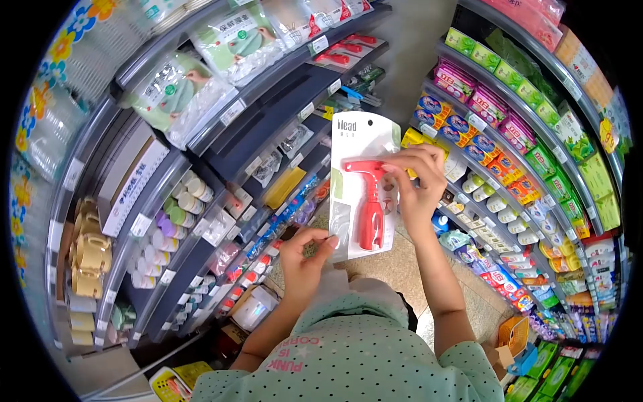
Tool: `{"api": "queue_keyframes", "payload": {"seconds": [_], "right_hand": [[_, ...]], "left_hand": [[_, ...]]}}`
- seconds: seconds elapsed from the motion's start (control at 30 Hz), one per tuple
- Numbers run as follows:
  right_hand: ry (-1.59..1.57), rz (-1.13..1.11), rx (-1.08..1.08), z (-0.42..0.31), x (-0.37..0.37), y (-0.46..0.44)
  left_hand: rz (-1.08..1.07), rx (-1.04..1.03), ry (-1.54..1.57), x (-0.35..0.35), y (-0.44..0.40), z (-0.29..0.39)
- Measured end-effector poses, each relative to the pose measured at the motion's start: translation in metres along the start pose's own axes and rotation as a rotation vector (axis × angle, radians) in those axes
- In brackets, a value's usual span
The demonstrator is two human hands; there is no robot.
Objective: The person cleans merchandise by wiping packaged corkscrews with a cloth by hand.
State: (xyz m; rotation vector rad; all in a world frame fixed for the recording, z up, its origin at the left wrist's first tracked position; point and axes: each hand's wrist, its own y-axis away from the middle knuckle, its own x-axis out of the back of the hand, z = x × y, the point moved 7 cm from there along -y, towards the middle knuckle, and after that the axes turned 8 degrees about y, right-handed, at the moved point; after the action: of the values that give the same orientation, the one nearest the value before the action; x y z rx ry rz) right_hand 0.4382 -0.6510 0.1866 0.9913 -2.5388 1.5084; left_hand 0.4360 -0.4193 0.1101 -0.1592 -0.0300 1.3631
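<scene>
A white blister card [345,191] with a red T-shaped hand tool [372,211] under clear plastic is held upright in front of me. The tool has a crosspiece on top and a slotted lower end; its exact kind is not clear. My right hand [420,179] grips the card's right side, with thumb and fingertips at the tool's crosspiece. At the card's lower left edge, my left hand [306,256] pinches with thumb and forefinger.
Shelves with bagged goods [238,33], cups [90,258] and bottles [194,187] rise on the left. Similar red tools on cards [345,50] lie on a shelf ahead. Boxed soaps [455,127] fill the right shelves. A yellow basket [177,382] stands low at left.
</scene>
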Motion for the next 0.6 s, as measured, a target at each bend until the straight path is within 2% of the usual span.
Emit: {"api": "queue_keyframes", "payload": {"seconds": [0.27, 0.4, 0.5, 0.6], "right_hand": [[0.128, 0.022, -0.208, 0.012, 0.003, 0.009], [-0.054, 0.034, -0.456, 0.015, 0.013, 0.025], [-0.161, 0.064, -0.562, 0.001, 0.025, 0.037], [-0.165, 0.028, -0.514, -0.01, 0.036, 0.041]], "left_hand": [[-0.052, 0.069, 0.044, 0.017, -0.044, -0.009], [-0.149, 0.105, 0.207, 0.019, -0.055, 0.013], [-0.236, 0.062, 0.239, 0.017, -0.061, 0.027], [-0.295, 0.048, 0.322, 0.011, -0.064, 0.042]]}}
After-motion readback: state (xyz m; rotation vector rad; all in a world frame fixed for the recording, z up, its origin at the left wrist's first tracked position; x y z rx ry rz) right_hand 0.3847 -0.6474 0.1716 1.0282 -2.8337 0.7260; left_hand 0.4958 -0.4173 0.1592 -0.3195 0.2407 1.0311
